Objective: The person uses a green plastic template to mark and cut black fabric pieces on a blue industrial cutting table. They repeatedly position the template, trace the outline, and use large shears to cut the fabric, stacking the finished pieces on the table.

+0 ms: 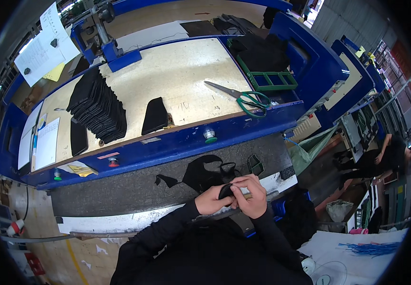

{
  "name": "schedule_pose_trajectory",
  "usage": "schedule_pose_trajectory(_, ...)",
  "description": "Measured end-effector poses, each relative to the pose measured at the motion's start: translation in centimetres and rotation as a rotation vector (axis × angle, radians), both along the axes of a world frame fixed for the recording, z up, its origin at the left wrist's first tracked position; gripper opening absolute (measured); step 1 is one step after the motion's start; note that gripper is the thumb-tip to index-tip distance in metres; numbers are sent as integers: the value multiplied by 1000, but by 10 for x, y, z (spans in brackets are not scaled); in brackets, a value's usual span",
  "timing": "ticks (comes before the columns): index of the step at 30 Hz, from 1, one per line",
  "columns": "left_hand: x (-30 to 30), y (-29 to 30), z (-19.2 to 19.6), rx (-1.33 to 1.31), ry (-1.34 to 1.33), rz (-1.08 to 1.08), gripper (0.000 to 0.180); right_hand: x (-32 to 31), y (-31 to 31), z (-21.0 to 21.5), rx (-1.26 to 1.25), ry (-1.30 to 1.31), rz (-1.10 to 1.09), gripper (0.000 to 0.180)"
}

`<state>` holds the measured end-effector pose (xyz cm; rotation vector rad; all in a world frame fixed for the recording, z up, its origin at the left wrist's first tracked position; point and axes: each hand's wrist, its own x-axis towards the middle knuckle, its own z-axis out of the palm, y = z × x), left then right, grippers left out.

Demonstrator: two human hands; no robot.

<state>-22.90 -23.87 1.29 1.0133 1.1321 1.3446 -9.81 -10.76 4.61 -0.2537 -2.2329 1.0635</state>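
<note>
Close to the front edge of the dark cutting bed (120, 190), my left hand (209, 201) and my right hand (252, 197) meet around a small black piece of material (225, 191). The left fingers grip its near side, while the right thumb and fingertips pinch its upper edge. Part of the piece is hidden by my fingers. Just beyond my hands lies a black offcut (200, 173) with curved cutouts. A small green-edged cutting die (255, 165) rests beside it on the bed.
On the pale board behind stand a tall stack of black cut pieces (97, 107), a single black piece (155, 116) and green-handled scissors (243, 97). A green frame (274, 80) sits at the right end. Buttons (209, 136) line the blue machine front. Another person (388, 154) is at far right.
</note>
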Motion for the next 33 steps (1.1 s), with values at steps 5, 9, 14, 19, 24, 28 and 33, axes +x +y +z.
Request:
schedule_pose_trajectory(5,-1,1,-25,26,-237,-114,10,3,0,-5,-87,-4,39,12)
schedule_pose_trajectory(9,-2,-2,-25,-51,-332,-154,14,3,12,6,-139,-135,202,25)
schedule_pose_trajectory(14,-7,-2,-30,41,-353,-306,22,1,28,19,70,-290,439,34)
schedule_pose_trajectory(19,-45,-21,-8,-75,-67,-131,35,-46,17,67,267,-220,540,16)
schedule_pose_trajectory(24,-112,-50,76,23,222,454,40,-155,19,110,341,-77,527,10)
schedule_pose_trajectory(28,-153,-48,128,-38,251,833,45,-289,40,107,253,-400,598,18)
schedule_pose_trajectory(33,-195,-43,117,-291,711,933,45,-385,34,95,519,-626,559,19)
